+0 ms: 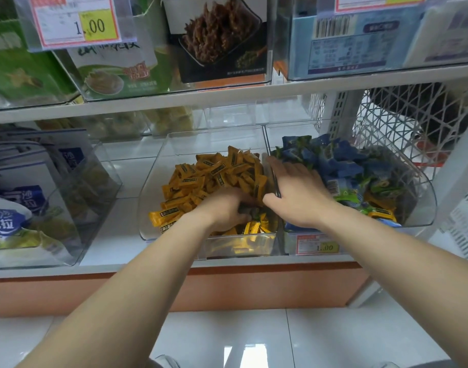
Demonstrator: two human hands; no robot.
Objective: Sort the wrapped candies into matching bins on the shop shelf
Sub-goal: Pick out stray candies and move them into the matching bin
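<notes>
- Forearms reach in from the bottom, both hands down at the clear bins.
- left hand [224, 208] is dug into the front of the orange candies [217, 168], fingers curled tight on a greenish candy [250, 213] (mostly hidden under them).
- right hand [299, 189] sits just beside it, fingers loose and flat, holding nothing, lying over the wall between the orange bin [153, 197] and the blue bin [423, 200].
- blue-green candies [347, 166] are piled right past those fingertips.
- a few stray orange ones [381, 212] lie on that hand's outer side, and a price tag [317, 244] sits under the wrist.
</notes>
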